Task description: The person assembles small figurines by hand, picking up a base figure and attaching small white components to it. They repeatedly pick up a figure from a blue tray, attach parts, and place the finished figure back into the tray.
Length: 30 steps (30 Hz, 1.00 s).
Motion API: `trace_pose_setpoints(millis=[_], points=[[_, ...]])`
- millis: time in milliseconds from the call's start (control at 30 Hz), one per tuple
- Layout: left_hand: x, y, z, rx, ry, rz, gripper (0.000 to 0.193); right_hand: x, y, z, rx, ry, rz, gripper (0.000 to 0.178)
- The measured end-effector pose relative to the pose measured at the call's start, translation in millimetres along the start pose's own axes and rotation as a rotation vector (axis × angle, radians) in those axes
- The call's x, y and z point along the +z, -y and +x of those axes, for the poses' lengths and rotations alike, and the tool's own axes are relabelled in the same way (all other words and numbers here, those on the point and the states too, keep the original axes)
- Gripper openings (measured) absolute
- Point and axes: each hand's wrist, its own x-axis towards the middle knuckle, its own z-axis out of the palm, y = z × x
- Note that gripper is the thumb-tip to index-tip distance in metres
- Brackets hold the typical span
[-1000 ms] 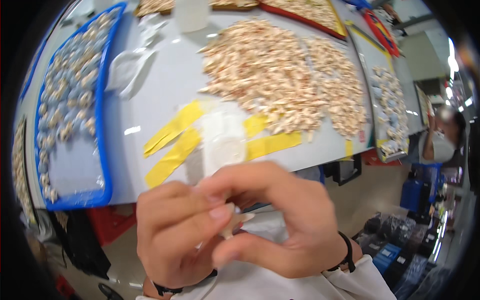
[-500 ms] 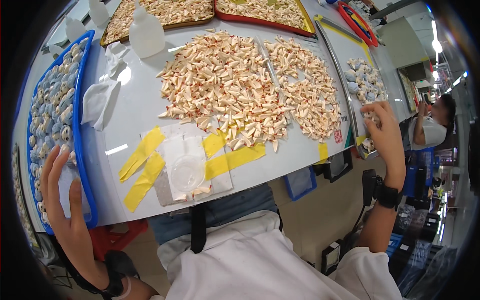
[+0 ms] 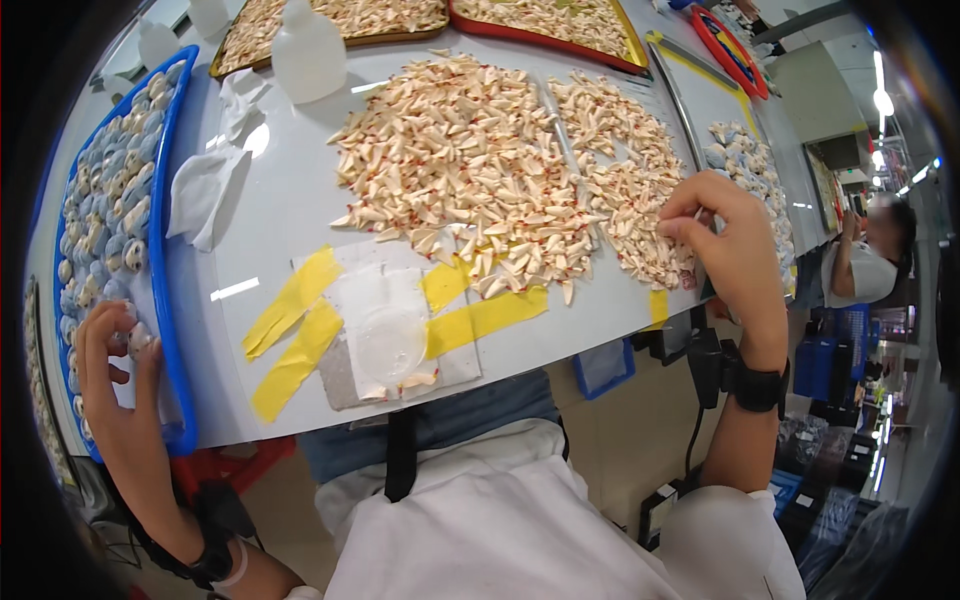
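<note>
At the left, my left hand [image 3: 118, 365] reaches into a blue tray [image 3: 178, 390] of small round grey-blue and cream figure heads [image 3: 112, 215]. Its thumb and fingers close on one figure head [image 3: 138, 340]. My right hand [image 3: 735, 245] hovers over the right edge of the smaller pile of cream pointed pieces with red tips [image 3: 630, 190]. Thumb and forefinger there come together; whatever is between them is too small to make out. A larger pile [image 3: 450, 170] of the same pointed pieces covers the table's middle.
A round clear dish [image 3: 390, 340] sits near the front edge among yellow tape strips [image 3: 490, 318]. A translucent bottle [image 3: 308, 60] and white cloth [image 3: 203, 195] stand behind. More figure heads [image 3: 755, 160] lie at the right. Another person [image 3: 870, 250] sits beyond.
My right hand has left the figure heads at the right and moved left over the pointed pieces. My left hand's fingers have curled in and taken hold of a figure head.
</note>
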Motion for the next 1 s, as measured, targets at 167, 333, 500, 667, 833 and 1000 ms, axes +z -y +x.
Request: trace_pose_setpoints(millis=[167,333,500,667,833,1000], points=[[-1.9,8.0,-4.1,-0.064,-0.075,-0.064,0.019,-6.1,3.3,-0.3,-0.084,-0.256,0.010,0.010],[-8.0,20.0,-13.0,-0.004,-0.221,-0.233,0.020,-17.6,8.4,-14.5,0.111,-0.332,0.433,0.006],[-9.8,-4.6,-38.8,-0.033,-0.238,-0.601,0.030,-18.8,10.0,-24.8,-0.010,-0.504,0.272,0.010],[1.8,-41.4,-53.8,-0.117,-0.088,-1.000,0.043,-15.9,19.5,-33.1,0.045,-0.546,0.254,0.011],[20.6,-57.2,-58.0,0.047,0.040,-1.359,0.041,1.3,54.8,-32.7,0.018,-0.452,0.544,0.012],[19.1,-94.3,-60.7,-0.387,0.153,-1.547,0.042,20.1,74.9,-26.1,-0.074,-0.340,0.525,0.007]])
